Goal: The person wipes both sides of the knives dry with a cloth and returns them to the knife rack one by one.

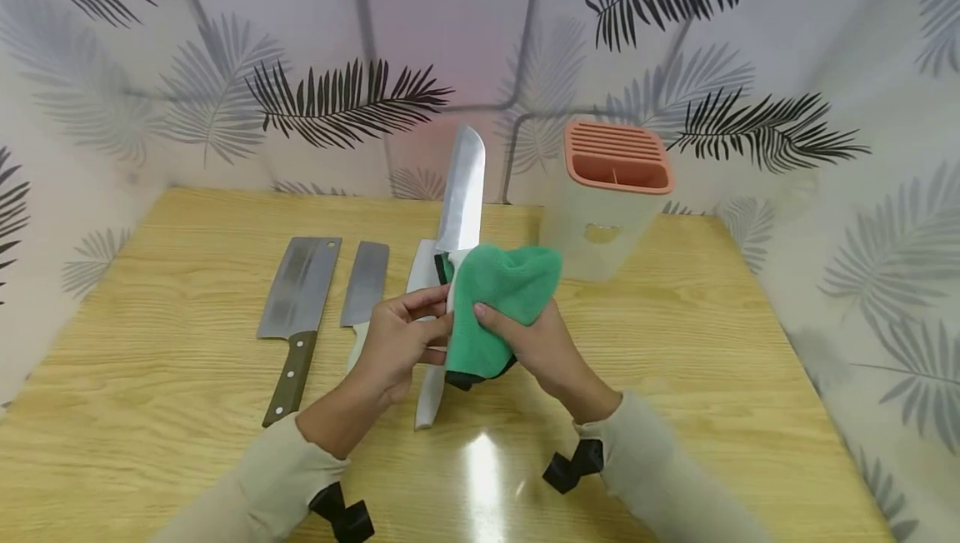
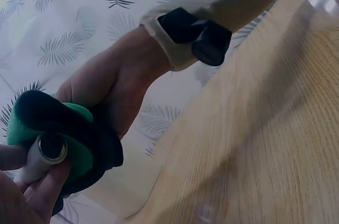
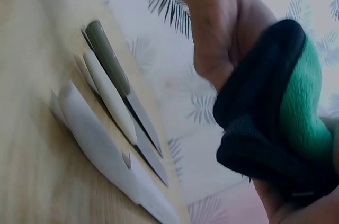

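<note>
1x wht-hndld, broad steel-bladed knife [image 1: 462, 197], w/ L hand [image 1: 397, 343] pinching hndl [image 2: 35, 161] & R hand [image 1: 542, 343] gripping green plush cloth [image 1: 498, 297] agst it, may drop if cloth slips.

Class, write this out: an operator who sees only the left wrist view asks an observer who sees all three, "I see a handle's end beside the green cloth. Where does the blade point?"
Observer: Forward, away from the person; the head view shows the blade.
Operator: What lies on the table?
Observer: Three knives: a cleaver, a small knife and a white knife.
Operator: Anything right of the cloth?
Observer: A block with an orange, slotted top.
</note>
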A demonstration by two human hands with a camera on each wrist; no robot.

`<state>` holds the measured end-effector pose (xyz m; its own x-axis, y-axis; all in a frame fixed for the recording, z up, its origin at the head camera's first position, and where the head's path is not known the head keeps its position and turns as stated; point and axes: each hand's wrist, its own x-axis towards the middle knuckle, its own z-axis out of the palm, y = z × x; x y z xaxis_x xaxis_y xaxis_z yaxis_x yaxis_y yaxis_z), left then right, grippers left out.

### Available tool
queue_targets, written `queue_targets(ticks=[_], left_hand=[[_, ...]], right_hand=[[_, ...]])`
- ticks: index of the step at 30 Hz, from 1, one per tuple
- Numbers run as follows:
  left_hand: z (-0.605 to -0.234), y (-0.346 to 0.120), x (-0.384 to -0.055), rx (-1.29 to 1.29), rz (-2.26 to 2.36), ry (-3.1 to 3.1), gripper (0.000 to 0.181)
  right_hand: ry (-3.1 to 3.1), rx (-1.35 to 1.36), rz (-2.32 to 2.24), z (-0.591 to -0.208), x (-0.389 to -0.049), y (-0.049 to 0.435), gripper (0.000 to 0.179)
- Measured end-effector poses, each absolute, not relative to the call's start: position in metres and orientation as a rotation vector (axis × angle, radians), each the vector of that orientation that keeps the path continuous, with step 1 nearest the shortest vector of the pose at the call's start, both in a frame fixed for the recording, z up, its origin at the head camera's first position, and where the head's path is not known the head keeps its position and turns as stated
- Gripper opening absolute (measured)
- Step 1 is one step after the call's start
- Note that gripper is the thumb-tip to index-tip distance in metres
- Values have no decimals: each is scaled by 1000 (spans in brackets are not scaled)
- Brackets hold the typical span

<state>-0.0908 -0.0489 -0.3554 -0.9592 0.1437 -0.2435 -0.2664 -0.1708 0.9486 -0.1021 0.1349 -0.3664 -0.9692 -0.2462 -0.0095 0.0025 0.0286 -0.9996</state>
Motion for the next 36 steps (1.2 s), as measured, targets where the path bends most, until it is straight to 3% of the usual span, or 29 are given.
queue_targets(ticks=[5, 15, 24, 36], left_hand=[[-357, -50, -94, -137, 2215, 1819, 40], [-360, -51, -100, -199, 2236, 1837, 39], [-353, -58, -95, -149, 2232, 1819, 43], [-351, -53, -84, -79, 2196, 1763, 44]], right_hand=[[2194, -183, -2050, -365, -82, 128, 44], [2320, -299, -1906, -363, -50, 132, 44], [2154, -155, -1783, -365, -47, 161, 54], [1981, -60, -1508, -396, -54, 201, 58]])
